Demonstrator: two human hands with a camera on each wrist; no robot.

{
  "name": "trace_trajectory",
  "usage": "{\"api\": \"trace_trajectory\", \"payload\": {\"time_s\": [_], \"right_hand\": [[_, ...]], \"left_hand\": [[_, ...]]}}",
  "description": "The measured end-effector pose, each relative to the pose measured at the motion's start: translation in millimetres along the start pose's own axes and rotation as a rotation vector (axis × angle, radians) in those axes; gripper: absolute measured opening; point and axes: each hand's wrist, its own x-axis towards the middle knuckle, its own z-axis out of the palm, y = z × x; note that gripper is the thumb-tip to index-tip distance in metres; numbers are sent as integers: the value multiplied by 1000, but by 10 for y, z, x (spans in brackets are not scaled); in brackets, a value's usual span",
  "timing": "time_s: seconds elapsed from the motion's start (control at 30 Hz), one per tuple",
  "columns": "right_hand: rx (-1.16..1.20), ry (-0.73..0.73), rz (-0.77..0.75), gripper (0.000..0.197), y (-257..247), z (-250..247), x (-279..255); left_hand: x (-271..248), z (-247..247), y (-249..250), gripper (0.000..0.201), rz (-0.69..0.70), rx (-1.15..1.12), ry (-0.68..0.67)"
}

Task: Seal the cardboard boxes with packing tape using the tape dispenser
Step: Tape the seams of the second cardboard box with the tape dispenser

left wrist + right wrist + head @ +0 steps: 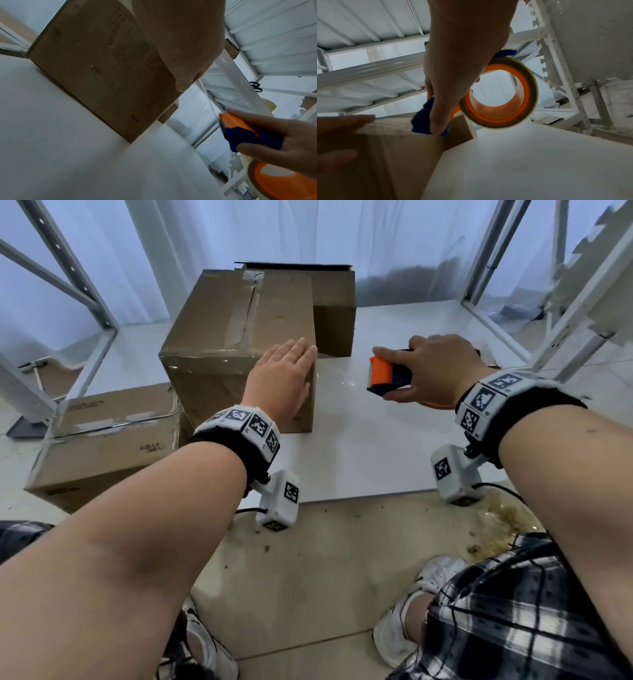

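Note:
A brown cardboard box (222, 337) stands on the white table (376, 446), with clear tape along its top seam. My left hand (286, 371) lies flat with straight fingers over the box's near right top edge; the left wrist view shows the palm (180, 40) against the box side (94, 67). Right of the box, my right hand (431, 368) grips the orange and blue tape dispenser (382, 373) a little above the table. A thin clear strip of tape (210, 102) runs from the box edge to the dispenser (240, 129). In the right wrist view my fingers wrap around the dispenser and its tape roll (530, 94).
A second box (334, 316) with raised flaps stands behind the first. A third taped box (102, 446) sits lower at the left, beside the table. White rack uprights stand at the left (85, 292) and right (565, 320). My knees and shoes are below the table's front edge.

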Motion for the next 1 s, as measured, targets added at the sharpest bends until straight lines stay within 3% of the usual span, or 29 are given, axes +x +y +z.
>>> {"api": "trace_trajectory", "payload": {"time_s": [0.13,0.3,0.5,0.83,1.0], "right_hand": [[-47,-36,-41,76,-121,-13,156],[85,-7,14,77,-46,44,9],[147,-101,21,74,-306,138,20],[101,-244,-43,68,-495,67,442],[129,-223,-56,70,-513,134,458]], "left_hand": [[-36,28,-65,56,-4,-6,3],[-52,57,-95,58,10,-25,27],[-145,185,-86,75,53,79,35],[-90,215,-112,74,72,87,49],[-90,217,-123,72,71,65,63]]}}
